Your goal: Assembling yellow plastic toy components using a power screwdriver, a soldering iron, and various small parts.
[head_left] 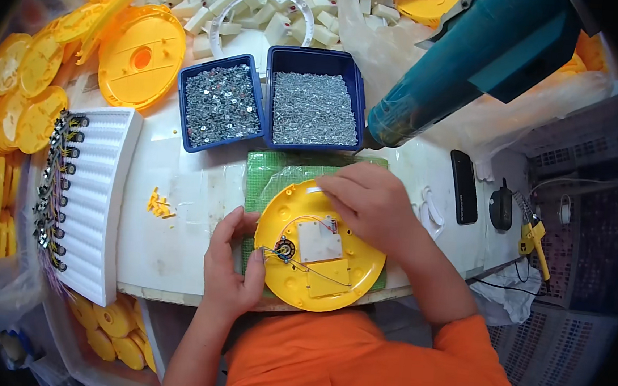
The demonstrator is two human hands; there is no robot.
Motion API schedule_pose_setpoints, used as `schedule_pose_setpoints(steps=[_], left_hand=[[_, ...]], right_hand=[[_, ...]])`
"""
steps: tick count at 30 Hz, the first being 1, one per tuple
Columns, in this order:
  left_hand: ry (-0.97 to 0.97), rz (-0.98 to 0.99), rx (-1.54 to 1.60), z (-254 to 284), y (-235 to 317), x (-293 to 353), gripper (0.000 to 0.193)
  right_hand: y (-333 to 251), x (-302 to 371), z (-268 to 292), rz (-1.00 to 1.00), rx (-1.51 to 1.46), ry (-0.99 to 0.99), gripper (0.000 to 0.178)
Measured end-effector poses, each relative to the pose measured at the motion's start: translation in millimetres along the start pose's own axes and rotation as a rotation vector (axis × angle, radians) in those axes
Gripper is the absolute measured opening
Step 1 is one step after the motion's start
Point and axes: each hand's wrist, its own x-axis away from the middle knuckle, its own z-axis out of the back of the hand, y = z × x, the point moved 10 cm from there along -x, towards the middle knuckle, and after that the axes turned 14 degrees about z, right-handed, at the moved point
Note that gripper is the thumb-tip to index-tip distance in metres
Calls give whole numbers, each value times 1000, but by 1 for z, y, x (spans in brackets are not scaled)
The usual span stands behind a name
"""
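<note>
A round yellow plastic shell (362, 270) lies in front of me, over a green mat (258, 169). Inside it sit a white square block (320, 242), a raised yellow rectangular part (328, 278), thin wires and a small round black component (285, 248). My left hand (233, 263) grips the shell's left rim, its thumb close to the black component. At the far rim, my right hand (370, 203) pinches a small white piece (314, 190) between its fingertips; most of these fingers are hidden under the hand.
Two blue bins (312, 148) of small metal parts stand beyond the mat. A teal tool (434, 79) slants in from upper right. Left are a white foam tray (98, 198) with wired components and stacked yellow shells (142, 56). A black phone (464, 187) lies right.
</note>
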Motion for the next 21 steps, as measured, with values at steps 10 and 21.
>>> schedule_pose_setpoints(steps=[10,21], left_hand=[[-1,13,12,2,-1,2,63],[-6,10,5,-2,-2,-2,62]], right_hand=[[3,-11,-27,28,81,-166,27],[15,8,4,-149,-6,-47,28]])
